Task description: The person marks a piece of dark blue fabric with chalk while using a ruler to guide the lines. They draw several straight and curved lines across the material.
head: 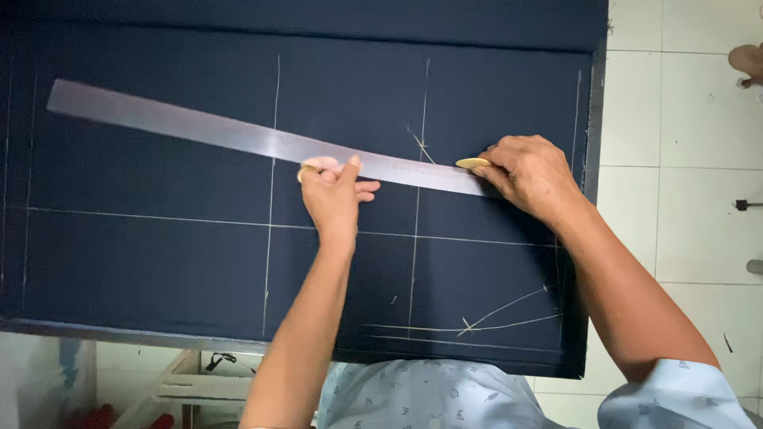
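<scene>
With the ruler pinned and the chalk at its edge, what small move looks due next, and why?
Probably draw the chalk leftward along the ruler. The left hand presses the ruler flat on the dark fabric, the right hand holds the chalk against its upper edge, and no line shows there.

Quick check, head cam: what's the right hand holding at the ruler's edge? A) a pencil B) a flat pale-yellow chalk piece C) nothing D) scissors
B: the right hand pinches a flat, pale-yellow chalk piece against the edge of the long metal ruler, while the left hand presses the ruler onto the dark navy fabric marked with chalk lines.
</scene>
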